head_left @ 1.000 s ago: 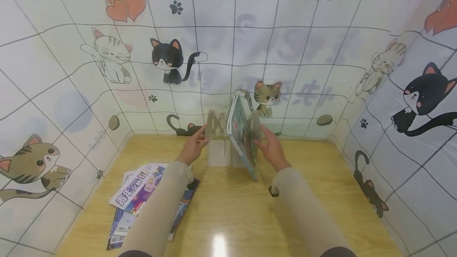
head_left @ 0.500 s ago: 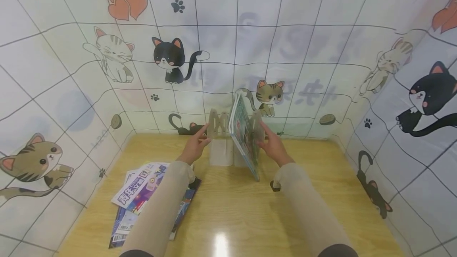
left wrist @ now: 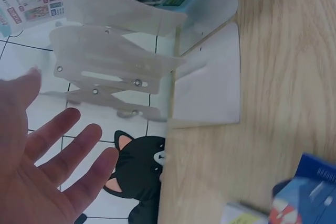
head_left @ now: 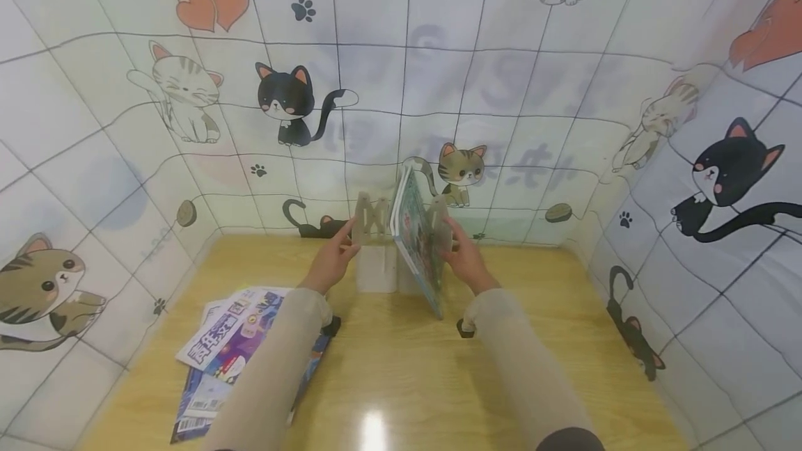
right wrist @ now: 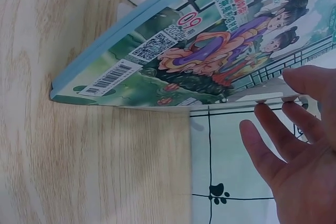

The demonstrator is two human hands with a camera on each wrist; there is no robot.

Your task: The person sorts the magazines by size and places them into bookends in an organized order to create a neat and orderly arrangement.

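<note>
Right hand (head_left: 465, 262) pinching a milky, slotted rack (head_left: 376, 270), left hand (head_left: 328, 264) fingers spread, hold unclear, glossy magazines (head_left: 415, 236) standing inside

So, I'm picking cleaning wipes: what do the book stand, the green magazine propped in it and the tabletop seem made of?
Book stand: pale, smooth, probably painted metal or perhaps plastic; thin plates joined by shiny rivets.
Green magazine: paper, probably coated, judging by its crisp colour print.
Tabletop: wood or wood-look laminate, with visible grain; the bright reflection suggests a slightly glossy finish.
</note>
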